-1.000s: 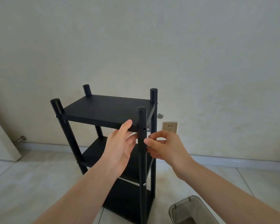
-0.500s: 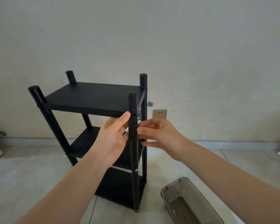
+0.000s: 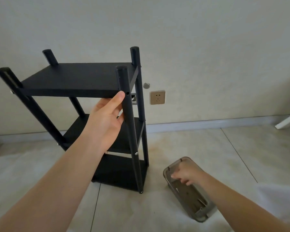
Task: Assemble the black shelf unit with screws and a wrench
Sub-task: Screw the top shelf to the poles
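The black shelf unit stands upright on the tiled floor, with three boards between four round posts. My left hand steadies it at the front right post: the thumb lies on the top board's front edge and the fingers reach under the board behind the post. An empty screw hole shows in that post beside my thumb. A silver screw head sits lower on the same post. My right hand reaches down into a grey translucent tray on the floor, its fingertips blurred and nothing visible between them.
A gold wall socket and a small round cap are on the wall just behind the shelf's right side. A white slanted object leans in at the far right. Small dark parts lie in the tray.
My right hand has left the front post and dropped to the tray on the floor. The view has tilted down and right. My left hand stays at the top board.
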